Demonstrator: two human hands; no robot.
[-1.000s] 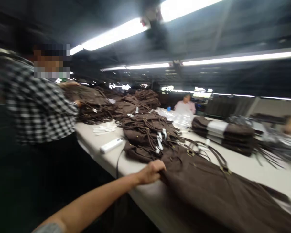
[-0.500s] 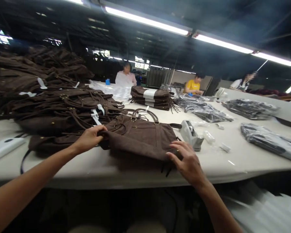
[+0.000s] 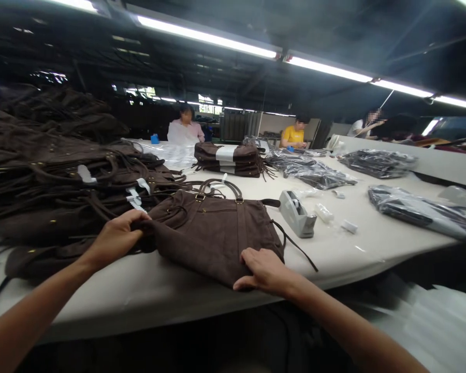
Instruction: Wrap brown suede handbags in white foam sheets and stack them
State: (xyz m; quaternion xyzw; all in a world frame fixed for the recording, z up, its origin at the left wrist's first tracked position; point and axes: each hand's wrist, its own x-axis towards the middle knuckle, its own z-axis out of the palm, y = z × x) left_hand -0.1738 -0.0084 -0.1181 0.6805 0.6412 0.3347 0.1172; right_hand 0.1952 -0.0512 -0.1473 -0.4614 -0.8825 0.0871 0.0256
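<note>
A dark brown handbag (image 3: 213, 228) lies on its side at the table's front edge. Its two looped handles point away from me, and a thin strap trails off to the right. My left hand (image 3: 120, 230) is closed on the bag's near left corner and holds it up a little. At the lower right, my right hand (image 3: 262, 269) takes the near edge, with fingers on the bag's face and the thumb at the rim. A grey tape dispenser (image 3: 298, 215) stands just right of the bag.
Brown bags with white tags form a large heap (image 3: 62, 176) at the left. Behind the handbag sits a banded bag stack (image 3: 229, 158). Plastic-wrapped bags (image 3: 419, 210) lie at the right of the white table (image 3: 334, 254). Several people work farther back.
The bag's near edge has come lower, and the bag lies flatter. My right hand has shifted left and down onto it from the right corner. The view has turned slightly right.
</note>
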